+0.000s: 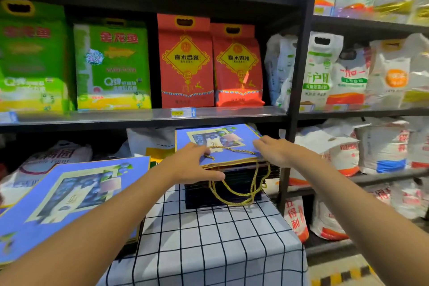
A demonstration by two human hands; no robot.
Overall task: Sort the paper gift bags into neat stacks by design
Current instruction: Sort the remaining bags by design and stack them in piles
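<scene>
Blue paper gift bag (pixel 218 144) with a flower picture sits flat on top of a dark stack of bags (pixel 222 190) at the far end of the counter (pixel 209 239), which has a white cloth with a black grid on it. Both hands are on that top bag. Left hand (pixel 195 162) has its grip on the near left edge, fingers on top and thumb curled under the side. Right hand (pixel 276 148) rests on the right edge with fingers fairly straight, so that grip looks open, just pressing. Gold rope handles (pixel 241 190) hang down over the near face of the stack.

On the left, closer to me, there's a second blue bag (pixel 69 197) of the same design lying tilted, partly off the counter edge by the look of it.

Behind everything is a black shelf (pixel 144 118) with green rice packs (pixel 113 65) and red rice packs (pixel 185 62), plus white sacks (pixel 380 146) on the shelves to the right.
</scene>
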